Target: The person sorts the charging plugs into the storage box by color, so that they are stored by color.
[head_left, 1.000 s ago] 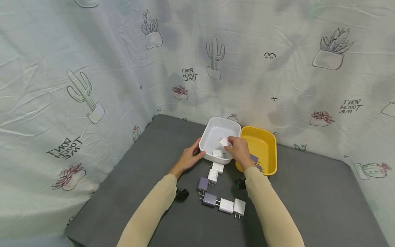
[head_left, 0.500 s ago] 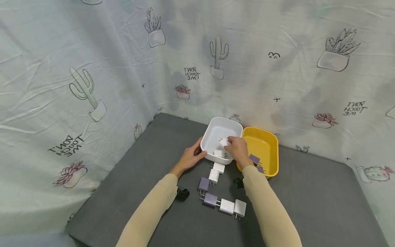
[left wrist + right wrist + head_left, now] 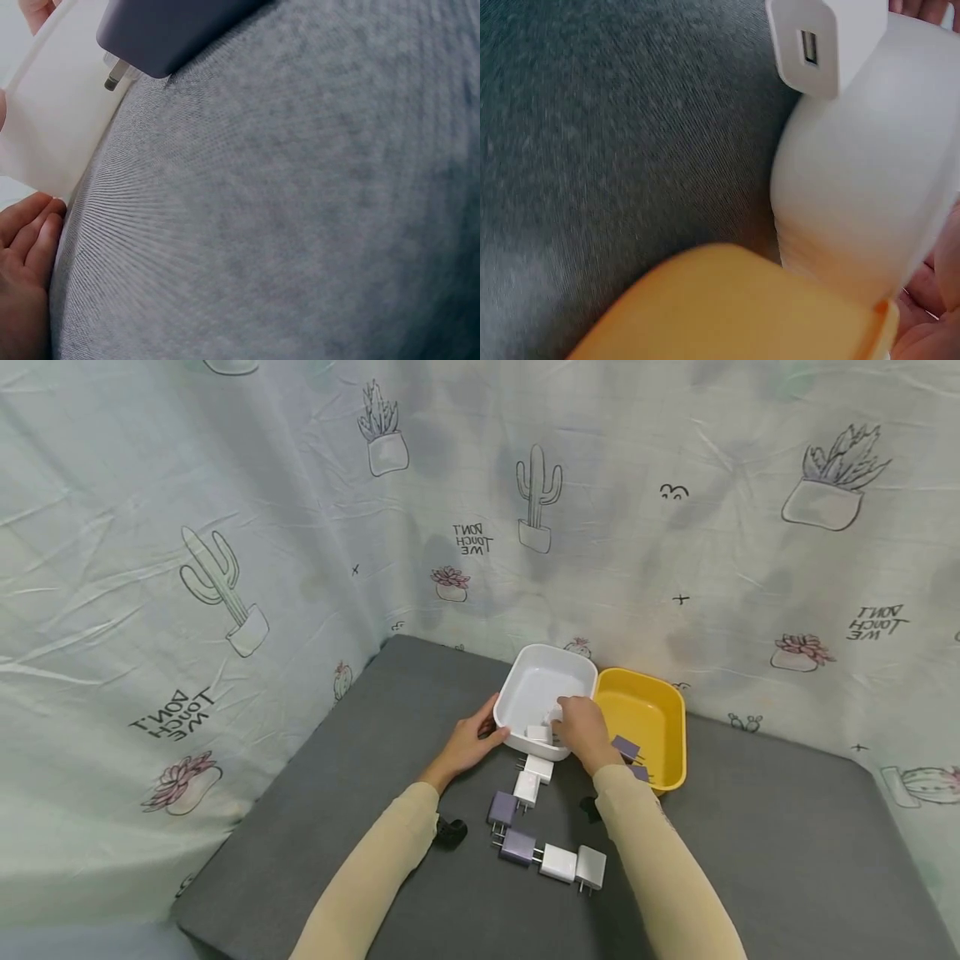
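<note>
Nearest you: loose chargers [image 3: 558, 863] on grey tbl [image 3: 390, 718]. Beyond, your L hand [image 3: 467, 743] grips white tray [image 3: 536, 681] at corner; best hold it steady. Your R hand [image 3: 582, 727] pinches white charger [image 3: 552, 714] low inside, nr another charger [image 3: 537, 733]; prob. best released gently.

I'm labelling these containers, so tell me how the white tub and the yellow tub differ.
Color: the white tub is plain white, the yellow tub bright yellow.
Contents: a white charger lies in the white tub; purple chargers lie in the yellow tub.
Contact: the left hand touches the white tub's side; the yellow tub stands away from that hand.
Shared: both are open-topped with rounded corners.
</note>
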`<state>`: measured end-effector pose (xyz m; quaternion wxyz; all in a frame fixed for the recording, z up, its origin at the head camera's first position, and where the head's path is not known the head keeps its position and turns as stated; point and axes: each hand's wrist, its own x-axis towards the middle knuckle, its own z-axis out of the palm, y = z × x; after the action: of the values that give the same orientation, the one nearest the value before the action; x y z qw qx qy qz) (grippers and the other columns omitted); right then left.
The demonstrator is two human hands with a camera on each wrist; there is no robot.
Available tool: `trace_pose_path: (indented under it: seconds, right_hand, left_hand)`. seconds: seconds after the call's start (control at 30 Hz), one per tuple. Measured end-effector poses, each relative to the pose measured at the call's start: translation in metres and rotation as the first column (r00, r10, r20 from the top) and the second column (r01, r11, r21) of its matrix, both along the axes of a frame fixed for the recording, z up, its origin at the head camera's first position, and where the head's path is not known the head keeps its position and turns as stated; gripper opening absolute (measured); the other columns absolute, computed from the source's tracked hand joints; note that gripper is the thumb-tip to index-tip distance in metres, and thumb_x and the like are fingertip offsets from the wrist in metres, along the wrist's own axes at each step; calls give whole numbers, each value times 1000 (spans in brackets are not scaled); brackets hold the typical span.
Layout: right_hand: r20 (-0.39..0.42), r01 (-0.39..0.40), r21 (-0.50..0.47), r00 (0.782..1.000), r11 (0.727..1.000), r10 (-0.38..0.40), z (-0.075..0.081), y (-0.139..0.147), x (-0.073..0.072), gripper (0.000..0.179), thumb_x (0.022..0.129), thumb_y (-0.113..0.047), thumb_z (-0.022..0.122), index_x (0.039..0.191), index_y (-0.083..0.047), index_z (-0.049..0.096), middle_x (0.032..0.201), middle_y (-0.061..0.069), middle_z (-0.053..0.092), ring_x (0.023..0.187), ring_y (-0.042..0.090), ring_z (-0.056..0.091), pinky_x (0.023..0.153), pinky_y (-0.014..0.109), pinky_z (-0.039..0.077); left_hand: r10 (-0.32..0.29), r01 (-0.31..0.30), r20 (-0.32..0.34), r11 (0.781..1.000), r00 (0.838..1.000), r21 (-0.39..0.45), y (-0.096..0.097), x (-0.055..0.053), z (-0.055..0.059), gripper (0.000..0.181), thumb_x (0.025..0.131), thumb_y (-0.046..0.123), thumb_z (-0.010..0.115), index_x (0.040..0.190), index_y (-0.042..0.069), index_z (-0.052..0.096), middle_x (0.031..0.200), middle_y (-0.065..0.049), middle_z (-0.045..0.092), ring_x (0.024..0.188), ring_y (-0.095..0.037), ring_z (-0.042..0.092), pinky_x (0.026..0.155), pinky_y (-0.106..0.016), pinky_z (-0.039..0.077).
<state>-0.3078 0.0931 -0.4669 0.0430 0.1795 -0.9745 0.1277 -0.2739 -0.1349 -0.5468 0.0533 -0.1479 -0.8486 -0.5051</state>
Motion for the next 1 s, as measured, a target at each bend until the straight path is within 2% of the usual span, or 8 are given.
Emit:
trace_pose_path:
  seconds: [0.1,0.3,0.43,0.6,0.67,0.73,0.87,1.0]
  right_hand:
    - [2,-8,-68,1000,998,8,7,3,4,44,86,-19,74,123,3,65,114,20,70,103,35,67,92,47,56]
    - [-31,-97,-188,995,977,92,20,11,19,38,88,-21,73,120,0,68,108,17,73,96,32,68,87,45,57]
    - [-47,-138,-278,990,951,130,22,21,32,36,87,-22,74,118,-3,70,107,14,73,93,29,69,85,44,59]
    - [-130,-235,-350,971,907,201,23,21,51,32,85,-20,77,113,-5,72,104,12,75,89,27,72,80,42,60]
    - [-145,-270,-351,962,897,233,24,17,60,33,83,-19,78,112,-4,72,103,12,75,88,27,73,78,41,61]
    - [-123,-293,-329,956,898,267,23,15,67,35,82,-20,79,113,-4,72,104,11,75,88,27,73,77,40,61]
    - [-43,-324,-262,945,909,324,16,10,75,36,82,-21,79,112,-4,72,103,10,75,87,24,72,76,38,61]
    - [49,-326,-209,938,922,343,5,6,81,37,81,-23,80,113,-6,71,101,7,74,87,21,70,76,37,59]
  left_hand:
    - [2,-2,-4,1000,1000,-1,-1,1,0,76,95,34,64,156,12,24,149,-15,46,127,-26,57,106,-38,48]
    - [12,-12,3,1000,1000,-13,-2,1,2,75,95,32,64,156,12,25,148,-13,47,127,-25,57,106,-36,48]
    - [11,-11,14,1000,1000,-16,0,0,4,76,95,33,64,156,14,24,149,-11,47,128,-23,57,107,-35,48]
    - [17,-17,12,1000,1000,-7,-1,-1,5,75,95,32,65,156,14,25,148,-11,47,128,-23,57,107,-35,48]
    - [15,-15,1,1000,1000,-11,-1,-1,5,75,94,32,65,156,14,25,148,-11,47,127,-24,57,106,-36,48]
    - [12,-12,-5,1000,1000,-10,0,0,5,75,94,32,65,156,13,26,148,-12,47,127,-25,57,106,-37,48]
    - [8,-8,3,1000,1000,-9,1,0,3,76,95,33,64,156,14,25,148,-11,48,127,-24,57,106,-36,48]
    - [13,-13,10,1000,1000,-10,2,1,3,75,95,34,64,156,14,25,148,-11,47,127,-23,57,106,-35,48]
